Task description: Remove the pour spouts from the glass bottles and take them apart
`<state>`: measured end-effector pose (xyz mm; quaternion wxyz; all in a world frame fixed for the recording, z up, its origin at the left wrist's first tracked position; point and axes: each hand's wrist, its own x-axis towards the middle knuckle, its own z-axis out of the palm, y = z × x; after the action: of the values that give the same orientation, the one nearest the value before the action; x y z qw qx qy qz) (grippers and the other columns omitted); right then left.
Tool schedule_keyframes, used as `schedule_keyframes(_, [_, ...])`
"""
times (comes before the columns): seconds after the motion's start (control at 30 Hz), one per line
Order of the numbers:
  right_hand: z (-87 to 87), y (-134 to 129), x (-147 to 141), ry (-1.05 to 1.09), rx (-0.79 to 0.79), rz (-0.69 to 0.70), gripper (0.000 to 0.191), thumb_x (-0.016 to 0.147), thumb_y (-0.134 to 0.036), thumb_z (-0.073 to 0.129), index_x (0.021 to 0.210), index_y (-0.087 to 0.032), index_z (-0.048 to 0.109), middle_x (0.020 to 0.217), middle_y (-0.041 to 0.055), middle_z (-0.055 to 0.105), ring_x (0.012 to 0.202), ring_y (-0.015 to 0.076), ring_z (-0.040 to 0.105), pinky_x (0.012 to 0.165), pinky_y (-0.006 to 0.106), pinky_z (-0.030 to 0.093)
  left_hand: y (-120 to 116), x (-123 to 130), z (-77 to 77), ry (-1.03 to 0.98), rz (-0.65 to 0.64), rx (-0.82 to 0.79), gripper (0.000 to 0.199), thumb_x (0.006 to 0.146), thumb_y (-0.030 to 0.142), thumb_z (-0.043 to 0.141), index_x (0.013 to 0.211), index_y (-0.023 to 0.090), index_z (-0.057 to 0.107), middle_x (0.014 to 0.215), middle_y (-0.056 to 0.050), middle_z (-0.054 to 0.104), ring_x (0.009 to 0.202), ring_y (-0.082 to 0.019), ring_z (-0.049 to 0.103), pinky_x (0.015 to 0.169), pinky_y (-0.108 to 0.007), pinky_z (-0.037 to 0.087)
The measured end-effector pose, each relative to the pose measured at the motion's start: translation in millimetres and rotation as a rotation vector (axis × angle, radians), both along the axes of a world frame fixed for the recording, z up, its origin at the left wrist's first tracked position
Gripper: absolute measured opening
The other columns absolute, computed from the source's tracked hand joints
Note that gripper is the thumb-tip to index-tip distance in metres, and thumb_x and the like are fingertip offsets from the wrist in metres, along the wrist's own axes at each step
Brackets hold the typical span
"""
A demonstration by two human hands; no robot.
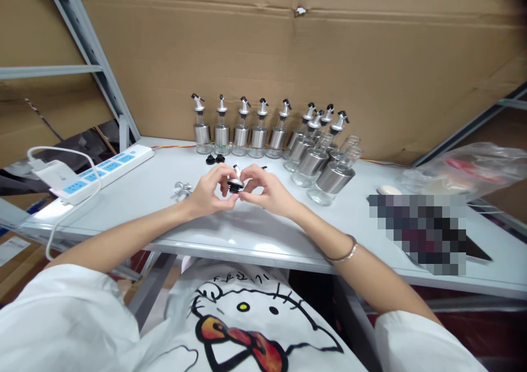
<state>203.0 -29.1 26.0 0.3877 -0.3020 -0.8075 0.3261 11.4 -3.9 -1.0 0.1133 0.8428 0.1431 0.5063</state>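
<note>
Between my two hands, above the front half of the grey table (263, 235), is a silver pourer top with a black ribbed stopper (236, 185). My left hand (212, 191) is closed around its left side, thumb and forefinger pinching it. From the other side my right hand (267, 191) pinches it too, fingertips at the spout and lower edge. Black stopper pieces (215, 159) lie just behind my hands. Silver parts (182, 190) rest left of my left wrist. Glass bottles with steel sleeves (259, 137) stand behind, several wearing pourer tops; the front-right bottle (334, 177) has an uncapped neck.
On the left lies a white power strip (111, 172) with a plugged-in charger (53, 175) and cable. A clear plastic bag (465, 169), a white oval object (389, 190) and a blurred-out dark item (424, 235) are at the right. Cardboard (247, 48) backs the table.
</note>
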Motion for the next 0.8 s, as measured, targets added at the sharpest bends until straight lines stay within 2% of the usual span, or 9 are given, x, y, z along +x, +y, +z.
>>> schedule_keyframes(0.13, [8.5,-0.7,6.1,0.008,0.051,-0.035,0.011,0.076,-0.024,0.054,0.081,-0.020,0.046,0.076,-0.0013,0.061,0.060,0.0104,0.061,0.065,0.026,0.049,-0.7,-0.3,-0.2,-0.006,0.003,0.003,0.033,0.072,0.012,0.062,0.100,0.019,0.048,0.094,0.000,0.049,0.055,-0.002,0.047,0.052,-0.017,0.046])
schedule_keyframes(0.23, [11.1,8.3,17.1,-0.021,0.142,-0.264,0.005,0.081,-0.024,0.047,0.078,-0.021,0.046,0.065,-0.0018,0.059,0.058,0.0121,0.058,0.061,0.025,0.046,1.0,-0.7,-2.2,0.011,0.017,-0.048,0.031,0.073,0.012,0.062,0.099,0.019,0.047,0.096,0.000,0.049,0.051,0.000,0.044,0.048,-0.016,0.044])
schedule_keyframes(0.3, [9.9,19.6,27.3,-0.165,0.244,-0.438,0.004,0.083,-0.021,0.047,0.081,-0.020,0.051,0.069,0.0005,0.062,0.065,0.0145,0.060,0.062,0.026,0.044,2.1,-0.5,-4.6,0.049,0.018,-0.074,0.030,0.073,0.013,0.062,0.098,0.020,0.047,0.096,0.000,0.049,0.048,0.001,0.041,0.046,-0.015,0.041])
schedule_keyframes(0.4, [3.6,38.5,42.6,-0.478,0.309,-0.531,0.011,0.085,-0.017,0.048,0.086,-0.019,0.059,0.085,0.0050,0.068,0.079,0.0184,0.061,0.071,0.028,0.044,2.5,0.4,-9.1,0.140,-0.004,-0.062,0.028,0.073,0.012,0.061,0.098,0.019,0.048,0.098,-0.001,0.053,0.048,0.001,0.044,0.048,-0.016,0.042])
schedule_keyframes(0.53, [-10.6,54.9,53.9,-0.727,0.300,-0.475,0.018,0.086,-0.013,0.050,0.092,-0.018,0.067,0.102,0.0089,0.068,0.098,0.0236,0.059,0.082,0.033,0.045,3.1,1.0,-13.3,0.181,0.006,-0.018,0.023,0.078,0.013,0.057,0.098,0.019,0.047,0.108,-0.006,0.057,0.053,-0.001,0.051,0.053,-0.016,0.045])
schedule_keyframes(0.67, [-23.7,62.5,54.8,-0.740,0.341,-0.317,0.034,0.084,-0.002,0.044,0.107,-0.013,0.067,0.115,0.0123,0.065,0.107,0.0240,0.056,0.096,0.038,0.043,4.7,-0.2,-12.5,0.210,0.021,0.011,0.021,0.084,0.018,0.057,0.101,0.019,0.046,0.107,-0.006,0.060,0.055,-0.002,0.054,0.052,-0.016,0.045])
schedule_keyframes(0.8, [-28.1,64.6,52.0,-0.737,0.280,-0.243,0.034,0.086,-0.001,0.042,0.107,-0.012,0.066,0.111,0.0130,0.068,0.107,0.0232,0.058,0.097,0.037,0.043,4.9,-2.2,-8.3,0.341,0.077,0.079,0.022,0.090,0.025,0.053,0.111,0.019,0.049,0.110,-0.007,0.062,0.055,-0.004,0.056,0.057,-0.018,0.048])
